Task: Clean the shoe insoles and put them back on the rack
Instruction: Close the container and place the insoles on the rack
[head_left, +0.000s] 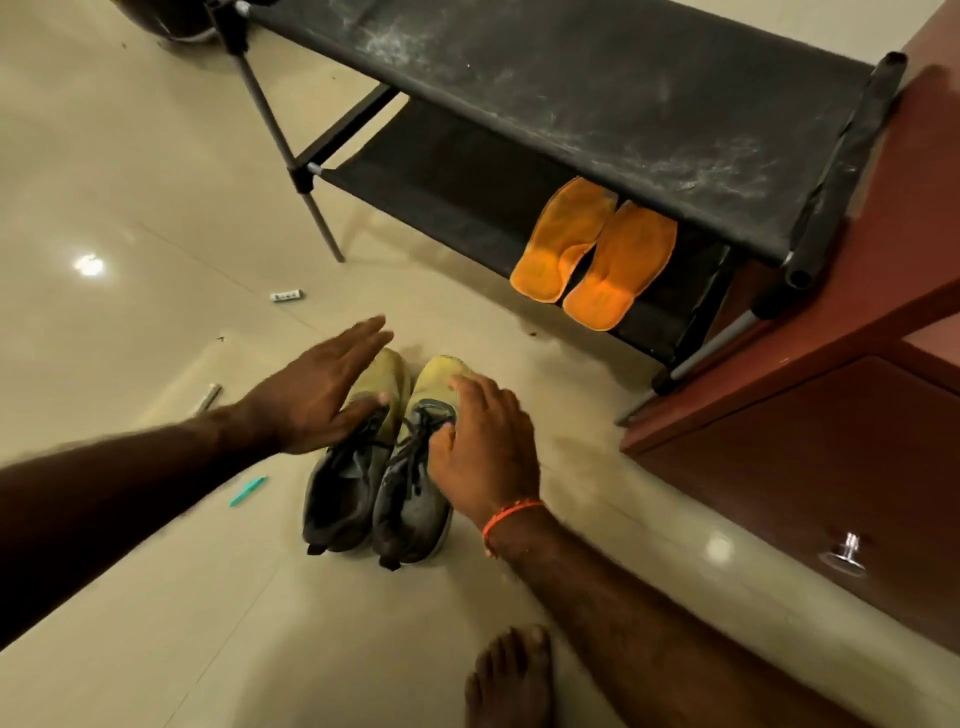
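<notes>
A: Biggest first?
B: Black fabric rack, two shelves, dusty white streaks on top; right end against a reddish wooden cabinet.
A: And on the floor?
B: Pale glossy tiles. Pair of shoes side by side, just in front of the rack's lower shelf, yellow toes toward it.
A: Insoles?
B: Two orange insoles on the lower shelf, near its right end, touching each other, heel ends hanging over the front edge.
A: Hands?
B: Left hand flat, fingers straight and together, hovering over the left shoe, thumb at its laces; clamped on nothing. Right hand spread, resting on the right shoe, fingers loosely bent over the toe and laces; no clear grip. Orange thread on that wrist.
A: Small bits?
B: Bare foot at the bottom edge, a green stick left of the shoes, a small white tube farther off.
</notes>
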